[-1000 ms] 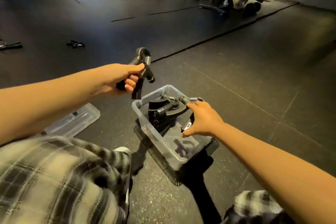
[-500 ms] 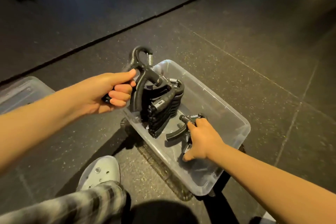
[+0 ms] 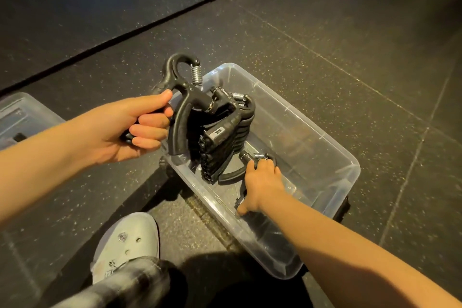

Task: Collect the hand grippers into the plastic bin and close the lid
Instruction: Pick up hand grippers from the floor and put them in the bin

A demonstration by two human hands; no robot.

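Head view: the left hand (image 3: 140, 127) grips one handle of a black hand gripper (image 3: 183, 97), upright over the left end of the clear plastic bin (image 3: 295, 117) on the floor (image 3: 325, 32), just beside a stack of grippers (image 3: 225, 142) standing inside. The right hand (image 3: 260, 185), inside the bin, curls round another gripper (image 3: 252, 157) next to the stack; the lid (image 3: 22, 115) lies on the floor, well left
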